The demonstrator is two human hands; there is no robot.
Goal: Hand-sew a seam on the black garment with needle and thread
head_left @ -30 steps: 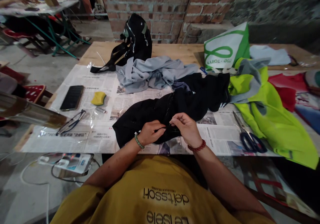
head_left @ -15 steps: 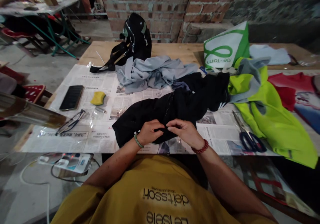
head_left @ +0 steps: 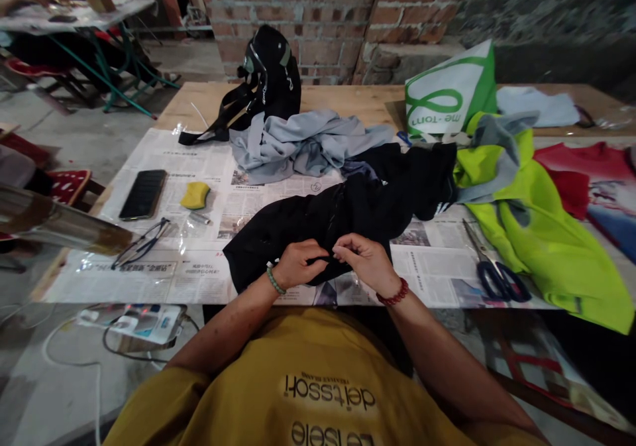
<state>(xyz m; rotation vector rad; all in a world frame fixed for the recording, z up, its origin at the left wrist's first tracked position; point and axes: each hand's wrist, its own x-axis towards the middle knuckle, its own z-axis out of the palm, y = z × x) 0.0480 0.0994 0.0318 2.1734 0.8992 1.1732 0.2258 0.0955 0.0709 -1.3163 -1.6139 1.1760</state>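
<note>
A black garment [head_left: 293,217] with white stripes near its right end lies crumpled across the newspaper in front of me. My left hand [head_left: 302,263], with a green bead bracelet, rests on its near edge, thumb and fingers closed on a bit of the black cloth. Just to the right, my right hand [head_left: 366,259], with a red bead bracelet, is closed in a pinch over the same cloth. What sits between those fingertips is too small to make out. The two sets of fingertips are close together, slightly apart.
Scissors [head_left: 497,267] and a lime-green garment [head_left: 556,234] lie to the right. Grey cloth [head_left: 308,142], a black bag [head_left: 273,68] and a white-green bag [head_left: 450,95] stand behind. Left are a phone [head_left: 143,195], a yellow sponge [head_left: 195,195], glasses [head_left: 142,244] and a power strip [head_left: 144,323].
My right hand has shifted slightly and its fingers are curled a little more. My left hand and the black garment have hardly moved.
</note>
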